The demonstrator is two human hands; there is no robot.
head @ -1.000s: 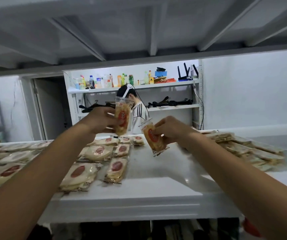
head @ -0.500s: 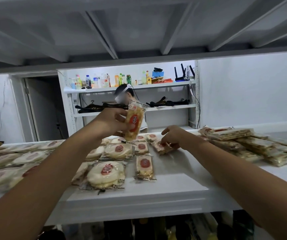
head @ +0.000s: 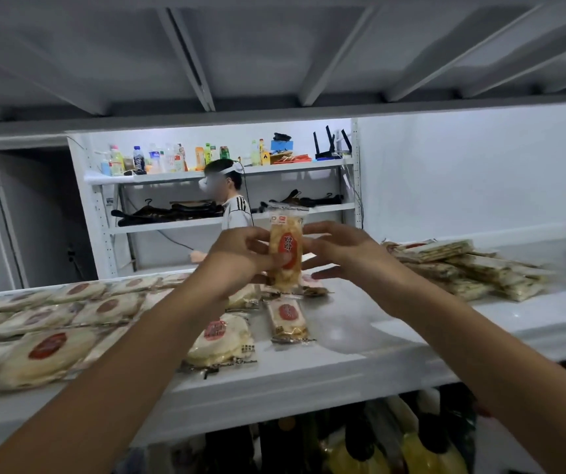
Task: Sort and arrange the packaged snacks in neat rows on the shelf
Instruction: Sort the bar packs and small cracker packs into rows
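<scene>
My left hand grips a narrow clear snack packet with a red oval label and holds it upright above the white shelf. My right hand is at the packet's right side with its fingers spread and nothing in it; I cannot tell if it touches the packet. Below the hands, two more narrow packets lie on the shelf, one near and one farther back. Round rice-cracker packets lie in rows on the left. A pile of flat greenish cracker packets sits on the right.
The underside of an upper shelf hangs low overhead. Bottles and bags fill the lower shelf. Beyond the shelf a person with a headset stands before a rack of drink bottles.
My right hand laid its narrow packet down at the back of the shelf and rose empty to the packet in my left hand. My left hand shifted right, still holding its packet.
</scene>
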